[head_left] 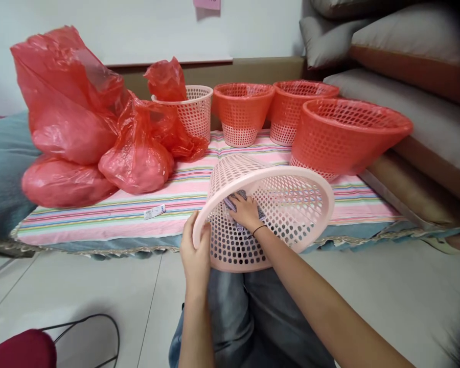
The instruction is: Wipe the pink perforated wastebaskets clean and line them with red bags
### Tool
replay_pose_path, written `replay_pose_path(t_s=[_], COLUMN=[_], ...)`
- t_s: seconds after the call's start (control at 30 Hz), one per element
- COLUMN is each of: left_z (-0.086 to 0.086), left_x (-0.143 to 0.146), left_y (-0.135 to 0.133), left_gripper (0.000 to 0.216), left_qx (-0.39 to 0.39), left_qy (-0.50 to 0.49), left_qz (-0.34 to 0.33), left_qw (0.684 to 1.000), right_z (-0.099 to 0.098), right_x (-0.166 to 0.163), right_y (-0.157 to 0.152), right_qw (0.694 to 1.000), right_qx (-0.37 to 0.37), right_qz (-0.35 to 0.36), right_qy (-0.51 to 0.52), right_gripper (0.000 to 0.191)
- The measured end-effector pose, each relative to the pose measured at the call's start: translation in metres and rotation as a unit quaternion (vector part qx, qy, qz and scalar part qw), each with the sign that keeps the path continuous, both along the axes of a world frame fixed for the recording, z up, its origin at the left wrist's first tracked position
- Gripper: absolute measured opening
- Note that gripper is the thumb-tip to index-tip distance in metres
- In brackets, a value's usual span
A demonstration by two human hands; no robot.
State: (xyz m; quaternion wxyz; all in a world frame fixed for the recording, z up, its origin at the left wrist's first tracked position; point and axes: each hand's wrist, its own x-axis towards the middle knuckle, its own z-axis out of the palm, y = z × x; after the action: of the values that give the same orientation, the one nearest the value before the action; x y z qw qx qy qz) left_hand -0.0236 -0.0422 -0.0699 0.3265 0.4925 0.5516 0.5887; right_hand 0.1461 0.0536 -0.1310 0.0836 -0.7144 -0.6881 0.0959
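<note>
A pale pink plastic waste basket (268, 176), full of round holes, lies tilted over my knees with its mouth facing me. My left hand (197, 250) grips its rim at the left, thumb inside and fingers around the outside. Inside the basket is my right hand (246, 210), pressing a grey-purple patterned cloth (261, 212) against the inner wall. Part of the cloth is hidden under that hand.
Red-bagged baskets (243, 110) and a pink basket (199, 110) stand along the back of the striped cover (191, 186). Filled red plastic bags (138, 158) sit left, near a small white label (155, 211). Cushions (414, 128) pile up right; a stool (21, 350) stands lower left.
</note>
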Motion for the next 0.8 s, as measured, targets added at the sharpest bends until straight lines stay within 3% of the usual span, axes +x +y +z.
replay_pose_path(t_s=[0.07, 0.17, 0.33, 0.53, 0.63, 0.8], left_z=[0.0, -0.01, -0.026, -0.032, -0.03, -0.025], left_x=[0.003, 0.004, 0.0, -0.002, 0.002, 0.011], left_y=[0.003, 0.003, -0.001, -0.001, -0.002, -0.008], left_gripper=[0.044, 0.04, 0.037, 0.037, 0.039, 0.043], left_qx=[0.057, 0.069, 0.053, 0.053, 0.041, 0.015], left_qy=[0.007, 0.001, -0.028, -0.074, -0.106, -0.139], left_qz=[0.037, 0.054, 0.064, 0.052, 0.042, 0.025], left_qw=[0.998, 0.996, 0.996, 0.994, 0.993, 0.99], right_z=[0.004, 0.01, 0.018, 0.023, 0.034, 0.051], right_x=[-0.001, -0.003, -0.009, -0.01, -0.004, 0.001], right_y=[-0.008, -0.034, -0.108, -0.187, -0.188, -0.129], right_qw=[1.0, 1.0, 0.998, 0.992, 0.984, 0.974], right_qx=[-0.004, 0.0, 0.001, -0.008, 0.03, 0.147], right_qz=[0.006, 0.02, 0.056, 0.062, 0.046, -0.012], right_qy=[0.001, 0.009, 0.035, 0.113, 0.169, 0.17], right_gripper=[0.055, 0.055, 0.061, 0.07, 0.071, 0.062])
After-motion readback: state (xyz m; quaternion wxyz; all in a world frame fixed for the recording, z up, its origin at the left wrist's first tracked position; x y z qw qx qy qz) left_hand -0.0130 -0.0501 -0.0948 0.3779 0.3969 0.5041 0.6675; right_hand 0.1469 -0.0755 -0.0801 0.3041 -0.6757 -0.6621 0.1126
